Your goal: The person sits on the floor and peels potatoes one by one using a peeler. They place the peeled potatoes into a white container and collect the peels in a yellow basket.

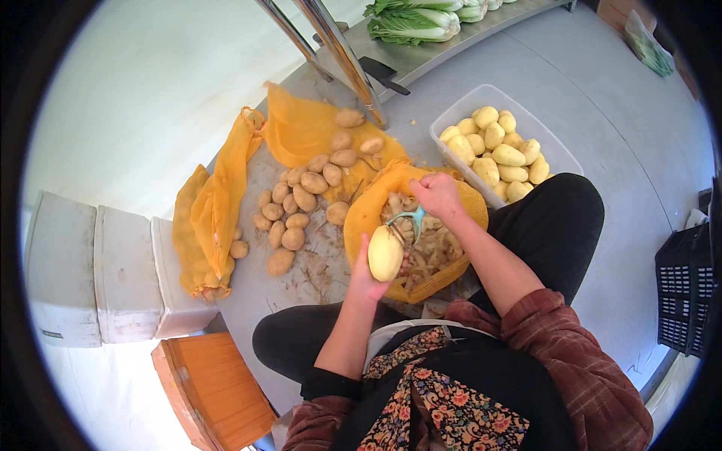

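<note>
A pale, peeled potato rests in my left hand, whose fingers curl round its underside. My right hand grips a light blue peeler, and the peeler's head lies against the potato's upper right side. Both hands are above an orange mesh sack spread between my legs, with a heap of potato peelings in it. To the left of the sack, several unpeeled potatoes lie loose on the floor.
A clear plastic tub of peeled potatoes stands beyond my right knee. At left lies a filled orange mesh bag near white boxes and an orange wooden stool. Cabbages sit on a metal shelf; a black crate is far right.
</note>
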### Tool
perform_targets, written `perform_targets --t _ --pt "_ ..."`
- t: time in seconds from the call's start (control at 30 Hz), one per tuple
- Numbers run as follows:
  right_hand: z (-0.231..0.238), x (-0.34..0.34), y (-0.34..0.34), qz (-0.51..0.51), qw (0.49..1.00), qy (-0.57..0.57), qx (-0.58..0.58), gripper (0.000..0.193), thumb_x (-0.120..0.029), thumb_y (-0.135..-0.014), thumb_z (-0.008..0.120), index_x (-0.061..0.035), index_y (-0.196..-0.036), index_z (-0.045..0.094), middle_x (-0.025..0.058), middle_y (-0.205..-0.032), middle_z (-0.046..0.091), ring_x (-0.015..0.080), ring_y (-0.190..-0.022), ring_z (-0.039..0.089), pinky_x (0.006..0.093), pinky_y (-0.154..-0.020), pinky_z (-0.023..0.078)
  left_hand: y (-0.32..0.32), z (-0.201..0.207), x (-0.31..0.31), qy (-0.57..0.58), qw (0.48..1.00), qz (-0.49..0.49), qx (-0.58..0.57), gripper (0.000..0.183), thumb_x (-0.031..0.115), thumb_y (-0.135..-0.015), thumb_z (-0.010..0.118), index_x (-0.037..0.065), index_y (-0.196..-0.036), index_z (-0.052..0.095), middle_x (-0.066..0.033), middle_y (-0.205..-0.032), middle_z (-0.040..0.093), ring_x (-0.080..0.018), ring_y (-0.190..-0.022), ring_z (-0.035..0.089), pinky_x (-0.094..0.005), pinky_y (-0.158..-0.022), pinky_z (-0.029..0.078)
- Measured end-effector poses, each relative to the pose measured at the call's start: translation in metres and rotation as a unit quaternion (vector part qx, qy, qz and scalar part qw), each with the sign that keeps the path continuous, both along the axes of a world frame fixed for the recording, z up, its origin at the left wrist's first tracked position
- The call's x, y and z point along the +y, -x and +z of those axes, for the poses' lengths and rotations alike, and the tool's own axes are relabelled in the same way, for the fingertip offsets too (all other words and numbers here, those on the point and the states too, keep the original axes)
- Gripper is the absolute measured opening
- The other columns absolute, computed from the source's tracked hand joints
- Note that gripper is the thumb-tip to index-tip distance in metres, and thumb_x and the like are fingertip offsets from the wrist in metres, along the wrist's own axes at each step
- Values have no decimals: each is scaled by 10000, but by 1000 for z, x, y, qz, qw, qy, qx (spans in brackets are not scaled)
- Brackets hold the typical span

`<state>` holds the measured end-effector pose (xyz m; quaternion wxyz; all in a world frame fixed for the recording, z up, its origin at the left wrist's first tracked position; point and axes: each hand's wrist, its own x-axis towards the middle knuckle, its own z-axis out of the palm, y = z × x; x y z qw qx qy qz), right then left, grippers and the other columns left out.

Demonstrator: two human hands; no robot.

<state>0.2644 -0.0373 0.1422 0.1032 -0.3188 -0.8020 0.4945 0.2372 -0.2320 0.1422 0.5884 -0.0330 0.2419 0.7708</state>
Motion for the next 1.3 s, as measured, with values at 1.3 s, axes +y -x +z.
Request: perform_targets --t 1.3 --pt "-6 15 -2 -65 992 -105 -30 320 -320 -687 446 -51 -624 608 162 -660 567 305 -639 561 368 -593 447 -6 18 -2 125 984 102 70 427 82 -768 486 23 -1163 337 -127 -1057 470 -245 -927 503 -349 -756 449"
